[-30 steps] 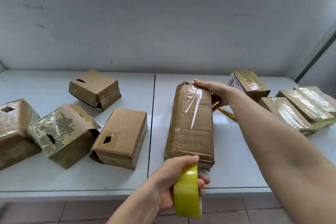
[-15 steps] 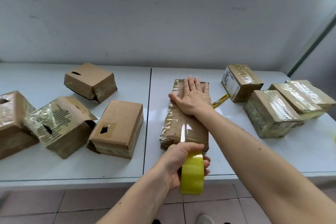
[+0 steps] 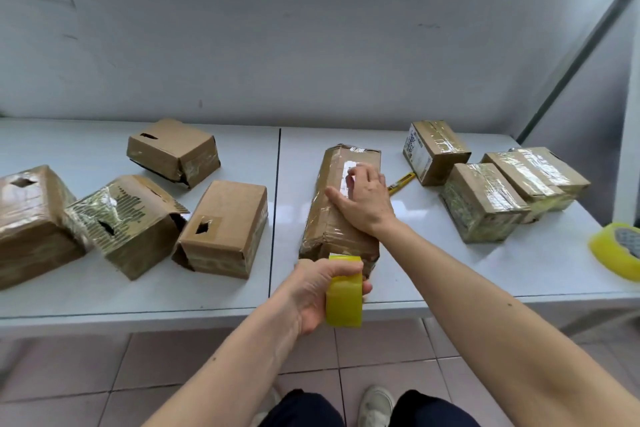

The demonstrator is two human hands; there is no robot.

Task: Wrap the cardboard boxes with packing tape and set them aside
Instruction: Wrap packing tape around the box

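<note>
Yellow tape roll (image 3: 344, 291) gripped by left hand (image 3: 320, 291); right hand (image 3: 363, 203) flat on long box (image 3: 341, 211).

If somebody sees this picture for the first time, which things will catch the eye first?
First, the yellow tape roll gripped by the left hand at the table's near edge. Just behind it, the right hand presses flat on the long taped box; cardboard boxes lie on both sides.
</note>
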